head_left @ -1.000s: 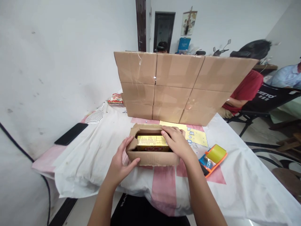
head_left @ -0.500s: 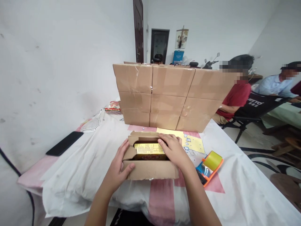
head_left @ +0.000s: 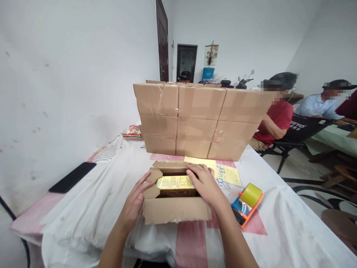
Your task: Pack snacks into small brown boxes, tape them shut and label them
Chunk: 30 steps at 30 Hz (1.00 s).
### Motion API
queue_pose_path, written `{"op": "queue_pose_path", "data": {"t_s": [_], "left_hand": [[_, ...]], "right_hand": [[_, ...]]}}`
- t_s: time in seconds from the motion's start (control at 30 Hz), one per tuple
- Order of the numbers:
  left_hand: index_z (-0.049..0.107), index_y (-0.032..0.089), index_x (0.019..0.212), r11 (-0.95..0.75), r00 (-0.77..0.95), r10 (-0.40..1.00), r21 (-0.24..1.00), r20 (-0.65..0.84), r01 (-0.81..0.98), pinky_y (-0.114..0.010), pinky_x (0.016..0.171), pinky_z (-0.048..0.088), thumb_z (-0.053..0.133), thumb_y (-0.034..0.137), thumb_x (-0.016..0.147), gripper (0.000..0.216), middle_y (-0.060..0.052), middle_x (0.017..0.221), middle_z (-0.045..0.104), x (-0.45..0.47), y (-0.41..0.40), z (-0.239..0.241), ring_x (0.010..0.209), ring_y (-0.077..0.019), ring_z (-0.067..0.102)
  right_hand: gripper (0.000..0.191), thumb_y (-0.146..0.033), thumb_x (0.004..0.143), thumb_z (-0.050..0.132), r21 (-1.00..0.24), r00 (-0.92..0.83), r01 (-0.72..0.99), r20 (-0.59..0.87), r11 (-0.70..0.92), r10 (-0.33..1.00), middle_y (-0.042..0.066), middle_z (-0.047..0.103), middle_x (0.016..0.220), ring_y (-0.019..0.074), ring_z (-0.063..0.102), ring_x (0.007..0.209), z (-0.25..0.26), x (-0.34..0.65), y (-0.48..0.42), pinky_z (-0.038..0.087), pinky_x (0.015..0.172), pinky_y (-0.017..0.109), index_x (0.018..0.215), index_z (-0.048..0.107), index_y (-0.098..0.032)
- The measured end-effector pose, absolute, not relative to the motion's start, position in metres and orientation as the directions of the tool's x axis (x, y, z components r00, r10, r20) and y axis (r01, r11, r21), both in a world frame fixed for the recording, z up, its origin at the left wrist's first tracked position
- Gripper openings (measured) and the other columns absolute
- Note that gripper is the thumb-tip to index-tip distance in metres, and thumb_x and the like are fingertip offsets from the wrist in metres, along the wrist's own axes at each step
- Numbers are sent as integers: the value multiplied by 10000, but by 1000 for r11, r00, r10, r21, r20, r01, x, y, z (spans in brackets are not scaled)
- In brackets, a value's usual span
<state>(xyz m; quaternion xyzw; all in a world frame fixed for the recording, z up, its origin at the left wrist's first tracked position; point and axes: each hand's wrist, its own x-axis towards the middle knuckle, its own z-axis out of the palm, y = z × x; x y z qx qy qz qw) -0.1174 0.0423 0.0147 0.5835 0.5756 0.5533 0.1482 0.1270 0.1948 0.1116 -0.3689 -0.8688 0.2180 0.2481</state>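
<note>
A small open cardboard box (head_left: 178, 210) lies before me, its front flap folded outward and its left flap slanting over the opening. Inside sits a yellow printed carton (head_left: 174, 182). My left hand (head_left: 136, 201) rests against the box's left side, fingers stretched along the left flap and thumb off the front flap. Over the right end, my right hand (head_left: 202, 182) bends its fingers around the far right corner and grips the box there; the right flap is hidden beneath it. To the right of that hand lies an orange and blue tape dispenser (head_left: 247, 204) with a yellow-green roll.
Behind the open box stands a wall of stacked cardboard boxes (head_left: 196, 128). A yellow sheet (head_left: 230, 175) with drawn shapes lies on the cloth. At left are a black phone-like slab (head_left: 72, 177) and a white perforated object (head_left: 105, 154). A person in red (head_left: 279, 119) sits at right.
My left thumb has lifted off the front flap, and that flap now leans further outward toward me. The right hand stays at the box's right end. The view has tilted slightly up.
</note>
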Motion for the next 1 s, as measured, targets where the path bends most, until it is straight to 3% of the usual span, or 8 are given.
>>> {"op": "queue_pose_path", "data": {"t_s": [0.23, 0.53, 0.7, 1.0], "left_hand": [[651, 320, 1307, -334, -300, 843, 873, 445, 356, -576, 1177, 392, 393, 620, 960, 527, -21, 1663, 326, -120, 45, 1, 1513, -359, 329], [631, 292, 1351, -415, -310, 825, 879, 473, 236, -600, 1226, 264, 485, 600, 934, 538, -48, 1691, 256, -124, 51, -21, 1543, -388, 234], [610, 308, 1375, -437, -286, 810, 852, 512, 289, -613, 1243, 194, 481, 589, 945, 530, -52, 1690, 256, -128, 51, -27, 1553, -388, 199], [567, 324, 1395, -450, -277, 763, 788, 584, 421, -579, 1224, 274, 490, 528, 976, 472, -75, 1672, 294, -124, 52, -27, 1538, -359, 270]], "right_hand": [[382, -416, 1041, 406, -618, -566, 518, 272, 592, 778, 51, 645, 1406, 268, 509, 1306, 113, 127, 193, 268, 1120, 511, 1256, 694, -287], [335, -408, 1029, 443, -646, -516, 499, 314, 578, 797, 28, 662, 1383, 283, 512, 1314, 101, 127, 196, 242, 1114, 528, 1183, 727, -318], [316, -399, 1015, 474, -653, -473, 504, 338, 565, 813, 41, 641, 1413, 287, 531, 1324, 96, 127, 197, 236, 1124, 543, 1185, 726, -316], [309, -397, 1003, 487, -682, -468, 490, 320, 543, 824, 46, 636, 1417, 295, 538, 1331, 95, 126, 199, 211, 1143, 568, 1171, 731, -308]]}}
